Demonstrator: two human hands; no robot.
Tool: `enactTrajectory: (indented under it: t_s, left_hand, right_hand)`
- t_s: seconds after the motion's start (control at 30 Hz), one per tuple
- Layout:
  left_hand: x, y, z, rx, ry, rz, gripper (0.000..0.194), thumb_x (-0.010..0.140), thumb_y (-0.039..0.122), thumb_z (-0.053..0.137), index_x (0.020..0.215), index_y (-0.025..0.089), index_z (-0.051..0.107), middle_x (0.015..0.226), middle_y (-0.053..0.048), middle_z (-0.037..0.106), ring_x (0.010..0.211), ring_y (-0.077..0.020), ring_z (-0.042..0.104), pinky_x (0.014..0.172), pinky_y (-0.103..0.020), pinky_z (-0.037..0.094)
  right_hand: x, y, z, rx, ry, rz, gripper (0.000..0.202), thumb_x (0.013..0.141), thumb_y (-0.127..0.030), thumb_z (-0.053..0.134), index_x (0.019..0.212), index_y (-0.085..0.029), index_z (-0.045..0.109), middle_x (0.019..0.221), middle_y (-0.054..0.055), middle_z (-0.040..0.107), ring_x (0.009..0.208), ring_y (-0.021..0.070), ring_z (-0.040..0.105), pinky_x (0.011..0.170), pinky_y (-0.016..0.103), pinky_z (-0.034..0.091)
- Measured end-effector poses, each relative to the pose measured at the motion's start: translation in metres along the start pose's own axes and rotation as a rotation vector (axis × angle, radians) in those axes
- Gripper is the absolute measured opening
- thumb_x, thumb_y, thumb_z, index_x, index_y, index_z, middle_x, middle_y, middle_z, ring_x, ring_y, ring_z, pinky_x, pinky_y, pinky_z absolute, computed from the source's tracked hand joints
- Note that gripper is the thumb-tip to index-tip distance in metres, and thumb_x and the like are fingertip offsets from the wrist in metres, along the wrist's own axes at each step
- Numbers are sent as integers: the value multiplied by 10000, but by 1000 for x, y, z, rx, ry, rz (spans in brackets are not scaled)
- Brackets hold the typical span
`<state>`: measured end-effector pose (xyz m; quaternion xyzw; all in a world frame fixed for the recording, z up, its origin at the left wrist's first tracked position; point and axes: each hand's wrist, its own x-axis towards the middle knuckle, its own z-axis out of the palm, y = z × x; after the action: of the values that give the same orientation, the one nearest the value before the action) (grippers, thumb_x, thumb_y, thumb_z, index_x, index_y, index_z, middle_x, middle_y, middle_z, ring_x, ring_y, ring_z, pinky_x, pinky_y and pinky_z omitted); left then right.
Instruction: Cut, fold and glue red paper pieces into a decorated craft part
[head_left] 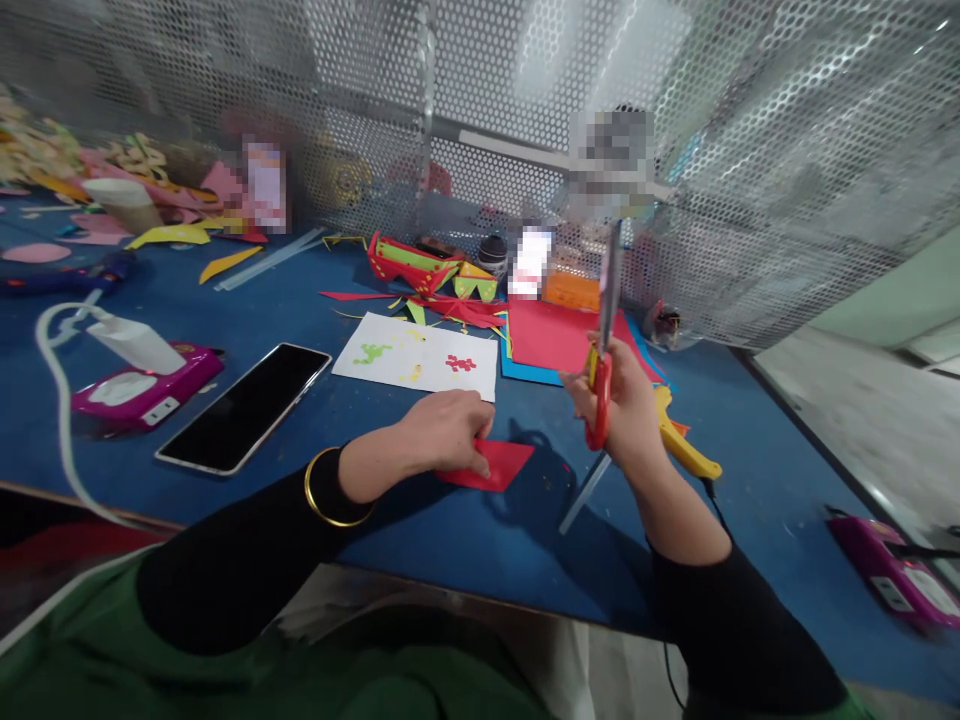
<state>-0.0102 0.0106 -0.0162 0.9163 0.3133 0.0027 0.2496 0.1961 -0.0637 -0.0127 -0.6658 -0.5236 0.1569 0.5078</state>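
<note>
My left hand (448,432), fingers curled, pinches a small piece of red paper (512,462) on the blue tabletop. Part of that paper is hidden beneath the hand. Raised above the table, my right hand (626,400) is wrapped round the red and yellow handles of a pair of scissors (602,395), whose blades point up and away from me. Just beyond my left hand lies a white sheet (390,375) bearing clusters of small green, yellow and red paper bits. A clear glue stick (585,493) sticks out below my right hand.
A yellow glue gun (686,445) lies right of my right hand, near stacked coloured sheets (551,335). Leftward are a black-screened phone (247,410) and a purple power strip (161,385) with a white cable. Red and green paper glasses (412,262) lie by a perforated metal screen (375,100).
</note>
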Motion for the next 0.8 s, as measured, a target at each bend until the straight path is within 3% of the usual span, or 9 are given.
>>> enactTrajectory:
  t_s: [0.07, 0.2, 0.33, 0.47, 0.57, 0.7, 0.8]
  left_hand:
    - [-1, 1, -1, -45, -16, -28, 288, 624, 266, 812, 680, 225, 532, 731, -8, 585, 709, -195, 504, 619, -312, 267]
    - [1, 0, -5, -234, 2, -63, 233, 589, 189, 776, 667, 222, 558, 673, 23, 588, 647, -168, 507, 612, -304, 287]
    - [8, -8, -7, -562, 268, -83, 245, 603, 272, 796, 710, 216, 583, 673, 18, 601, 656, -170, 548, 629, -305, 363]
    - [11, -11, -11, -860, 480, -97, 305, 601, 319, 823, 743, 208, 577, 707, 12, 614, 679, -160, 572, 650, -302, 430]
    - [11, -9, -10, -864, 508, -110, 307, 595, 312, 834, 730, 203, 580, 704, 14, 612, 679, -153, 567, 650, -300, 437]
    - [10, -5, -7, -813, 498, -93, 286, 622, 295, 826, 748, 197, 589, 720, 7, 626, 687, -152, 572, 660, -301, 443]
    - [10, -2, -6, -796, 667, -51, 264, 722, 356, 781, 849, 196, 612, 820, -21, 670, 773, -164, 617, 734, -305, 476]
  right_hand:
    - [-1, 0, 4, 152, -81, 38, 571, 747, -449, 749, 1218, -218, 522, 631, -82, 544, 441, 127, 519, 446, 279, 444]
    - [-2, 3, 12, 283, -194, 184, 602, 683, -521, 806, 1129, -210, 547, 736, -30, 670, 415, 106, 549, 407, 256, 424]
    - [-2, 2, 13, 360, -192, 209, 638, 613, -494, 866, 1086, -193, 562, 641, -75, 619, 376, 103, 535, 377, 234, 379]
    - [-8, -7, 14, 421, -239, 221, 609, 653, -491, 851, 1097, -177, 578, 474, -107, 534, 357, 114, 501, 364, 224, 345]
    - [-13, -12, 19, 459, -275, 255, 634, 603, -469, 885, 1081, -179, 586, 501, -111, 544, 337, 97, 473, 349, 223, 347]
    - [-16, -11, 28, 515, -231, 298, 656, 490, -385, 941, 1012, -211, 583, 595, -117, 576, 323, 68, 463, 324, 201, 331]
    - [-16, -11, 29, 519, -145, 277, 601, 503, -380, 936, 958, -221, 578, 568, -124, 551, 330, 67, 459, 322, 193, 324]
